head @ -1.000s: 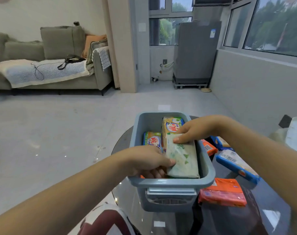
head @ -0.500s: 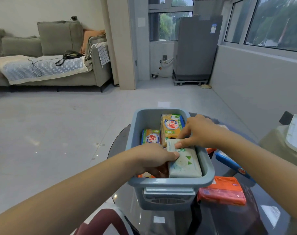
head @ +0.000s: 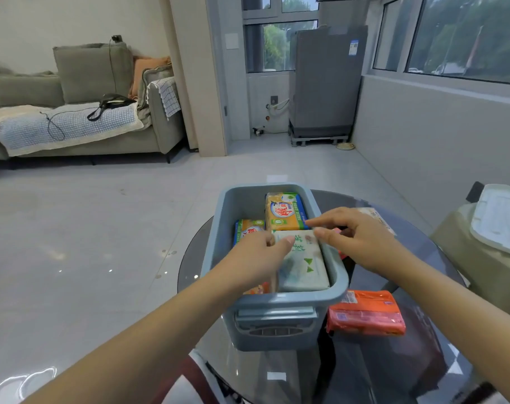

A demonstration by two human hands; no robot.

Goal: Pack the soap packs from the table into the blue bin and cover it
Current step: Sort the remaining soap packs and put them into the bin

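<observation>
Tiled room with grey sofa [head: 73, 112] at 10 o'clock. Round dark glass counter [head: 393, 368]; blue bin [head: 277, 310], long axis 12 to 6. Inside, pale green soap pack [head: 302, 265] aligned likewise. Left hand [head: 256, 258] and right hand [head: 355, 240] over it, fingers loosely spread, touching its far end. Orange soap pack [head: 366, 313] at 3 o'clock of bin.

Open blue bin [head: 277, 313] at table centre holds a pale green-printed soap pack [head: 303, 266] lying flat – yellow packs [head: 286, 212] at 12 o'clock; an orange pack [head: 366, 313] lies outside at 3 o'clock.
</observation>
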